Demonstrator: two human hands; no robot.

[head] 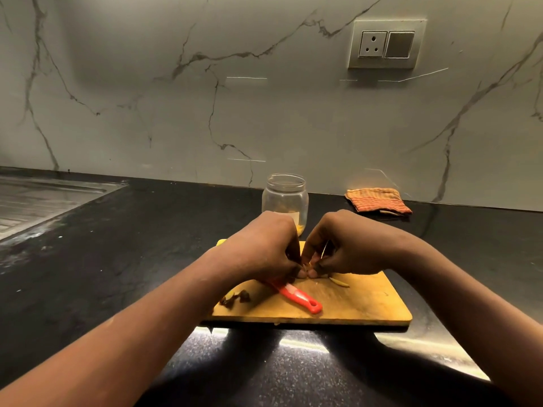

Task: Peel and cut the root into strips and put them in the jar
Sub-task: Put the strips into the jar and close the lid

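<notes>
Both hands meet over the far half of the wooden cutting board (352,306), fingers curled and fingertips touching. The left hand (264,248) and the right hand (352,249) together pinch a small piece of the root (308,268) just above the board. Only a yellow-orange sliver of it shows between the thumbs. The fingers cover the rest, so I cannot tell its long axis or which way it points.

One cut strip (339,282) lies flat on the board at about 4 o'clock from the fingertips. It is thin, pale yellow and slightly curved, and its long axis runs from 10 o'clock to 4 o'clock. At 8 o'clock from the hands, near the board's left edge, sits a small heap of dark brown peelings (235,298).

A red-handled tool (296,298) lies on the board between the peelings and the strip. Its handle points to 4 o'clock, with a hole at the near end and a white inlay along it. Its working end is hidden under the left hand.

The clear jar (285,198) stands upright and lidless on the black counter (117,259), at 12 o'clock just behind the hands. Some yellow shows low inside it. A folded orange striped cloth (379,201) lies at 2 o'clock against the marble wall (176,113), which carries a socket plate (386,44) higher up. A steel drainboard (44,198) lies at 10 o'clock.
</notes>
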